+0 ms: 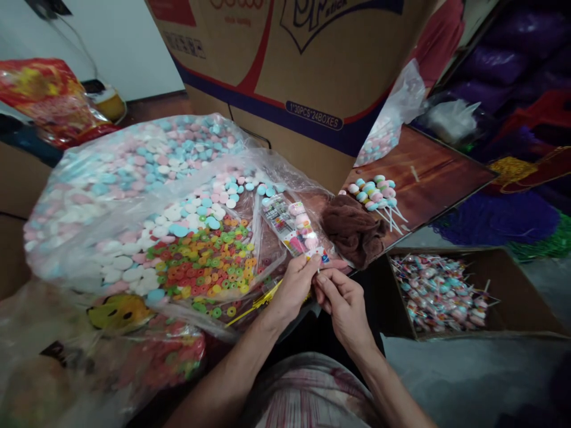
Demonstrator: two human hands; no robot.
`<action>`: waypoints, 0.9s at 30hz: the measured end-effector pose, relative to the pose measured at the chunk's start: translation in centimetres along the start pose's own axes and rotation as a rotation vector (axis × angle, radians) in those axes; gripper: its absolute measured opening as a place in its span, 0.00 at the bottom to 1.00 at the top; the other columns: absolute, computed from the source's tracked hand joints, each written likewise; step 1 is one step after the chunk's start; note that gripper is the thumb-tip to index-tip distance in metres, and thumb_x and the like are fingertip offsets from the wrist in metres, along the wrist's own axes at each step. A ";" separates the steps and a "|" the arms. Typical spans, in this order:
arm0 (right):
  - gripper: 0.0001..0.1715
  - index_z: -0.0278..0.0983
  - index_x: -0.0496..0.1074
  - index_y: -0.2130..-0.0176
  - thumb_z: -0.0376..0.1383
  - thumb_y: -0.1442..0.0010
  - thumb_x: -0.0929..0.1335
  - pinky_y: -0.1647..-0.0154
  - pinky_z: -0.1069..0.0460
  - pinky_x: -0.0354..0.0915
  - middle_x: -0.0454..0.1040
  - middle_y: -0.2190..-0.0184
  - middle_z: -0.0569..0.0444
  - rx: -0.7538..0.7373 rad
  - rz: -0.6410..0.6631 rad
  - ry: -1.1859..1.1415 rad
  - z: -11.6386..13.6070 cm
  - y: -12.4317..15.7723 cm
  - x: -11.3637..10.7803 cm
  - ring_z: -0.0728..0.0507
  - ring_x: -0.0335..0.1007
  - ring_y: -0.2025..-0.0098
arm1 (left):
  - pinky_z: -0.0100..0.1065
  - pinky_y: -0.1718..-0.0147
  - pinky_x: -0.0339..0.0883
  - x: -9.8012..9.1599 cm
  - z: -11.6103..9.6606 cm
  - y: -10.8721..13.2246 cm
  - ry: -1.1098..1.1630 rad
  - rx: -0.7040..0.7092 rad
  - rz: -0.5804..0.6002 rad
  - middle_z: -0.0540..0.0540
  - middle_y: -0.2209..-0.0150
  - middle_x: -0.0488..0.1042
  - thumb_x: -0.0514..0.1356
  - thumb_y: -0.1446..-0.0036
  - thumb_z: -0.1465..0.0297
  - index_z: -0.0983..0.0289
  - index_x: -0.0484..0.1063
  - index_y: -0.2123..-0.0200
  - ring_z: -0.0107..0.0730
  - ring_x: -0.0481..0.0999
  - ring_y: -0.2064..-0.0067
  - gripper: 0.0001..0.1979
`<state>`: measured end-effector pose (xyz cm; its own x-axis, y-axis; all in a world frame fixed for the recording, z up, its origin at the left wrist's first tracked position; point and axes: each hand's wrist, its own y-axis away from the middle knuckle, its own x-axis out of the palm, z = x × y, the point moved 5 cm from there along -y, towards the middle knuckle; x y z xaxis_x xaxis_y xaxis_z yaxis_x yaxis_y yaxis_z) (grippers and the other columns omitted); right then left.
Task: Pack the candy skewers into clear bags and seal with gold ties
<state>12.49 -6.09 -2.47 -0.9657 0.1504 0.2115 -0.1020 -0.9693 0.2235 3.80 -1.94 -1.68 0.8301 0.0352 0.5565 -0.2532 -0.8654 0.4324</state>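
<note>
A candy stick in a clear wrapper (303, 227) points away from me, its pink pieces stacked in a row. Around its lower end the fingers of my left hand (300, 284) are pinched. My right hand (341, 297) is closed just below, its fingertips close together near the stick end; what they hold is too small to tell. Left of the wrapped candy lies a printed wrapper (279, 215). Pink, blue and white candies (196, 208) and coloured candy rings (209, 261) spread beside my left hand. Yellow sticks (256, 303) lie by my left wrist.
A brown cloth (352, 229) and unwrapped candy sticks (375, 193) lie on the table (428, 172) to the right. An open box (517, 297) holds many wrapped candies. A large carton (267, 71) stands behind. A person's red sleeve (441, 41) shows at the back right.
</note>
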 end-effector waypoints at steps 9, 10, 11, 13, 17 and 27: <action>0.17 0.36 0.69 0.72 0.46 0.40 0.69 0.80 0.56 0.44 0.61 0.81 0.61 0.015 0.026 0.039 0.4 -0.2 -0.2 0.53 0.49 0.80 | 0.33 0.62 0.72 0.1 -2.2 -0.4 0.075 0.069 0.055 0.60 0.64 0.80 0.69 0.50 0.61 0.67 0.75 0.67 0.38 0.80 0.60 0.15; 0.17 0.36 0.68 0.72 0.46 0.39 0.69 0.80 0.56 0.44 0.60 0.81 0.61 0.014 0.030 0.051 0.3 -0.2 -0.1 0.53 0.48 0.80 | 0.34 0.62 0.73 0.0 -2.4 -0.5 0.078 0.071 0.035 0.60 0.65 0.80 0.69 0.50 0.60 0.67 0.75 0.68 0.39 0.80 0.60 0.16; 0.17 0.36 0.68 0.72 0.46 0.39 0.68 0.80 0.56 0.44 0.60 0.81 0.61 0.011 0.036 0.066 0.3 -0.2 0.0 0.53 0.48 0.80 | 0.34 0.63 0.73 0.0 -2.5 -0.5 0.075 0.067 0.018 0.61 0.66 0.80 0.69 0.51 0.60 0.68 0.74 0.68 0.40 0.81 0.60 0.16; 0.18 0.36 0.68 0.72 0.46 0.38 0.68 0.80 0.56 0.44 0.60 0.81 0.61 -0.001 0.051 0.107 0.2 -0.1 0.2 0.53 0.48 0.80 | 0.35 0.64 0.74 0.0 -2.4 -0.5 0.074 0.047 0.002 0.62 0.66 0.80 0.69 0.51 0.61 0.68 0.74 0.69 0.42 0.81 0.61 0.16; 0.18 0.36 0.69 0.72 0.46 0.37 0.67 0.80 0.55 0.46 0.61 0.81 0.60 -0.044 0.064 0.168 0.3 -0.1 0.3 0.53 0.49 0.80 | 0.36 0.67 0.74 0.4 -1.8 -0.2 0.083 0.043 0.002 0.63 0.67 0.81 0.68 0.50 0.62 0.68 0.73 0.69 0.45 0.81 0.62 0.14; 0.20 0.37 0.66 0.73 0.49 0.38 0.67 0.80 0.56 0.47 0.61 0.80 0.61 -0.004 0.058 0.099 0.8 -0.6 1.5 0.53 0.50 0.80 | 0.27 0.85 0.59 -0.3 -1.1 0.2 -0.049 0.095 0.005 0.52 0.79 0.74 0.65 0.49 0.57 0.67 0.78 0.66 0.23 0.64 0.84 0.17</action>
<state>11.33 -5.13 -1.58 -0.9888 0.0741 0.1292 -0.0458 -0.9768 0.2094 2.92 -1.52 -0.99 0.8527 0.0081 0.5223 -0.2112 -0.9092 0.3589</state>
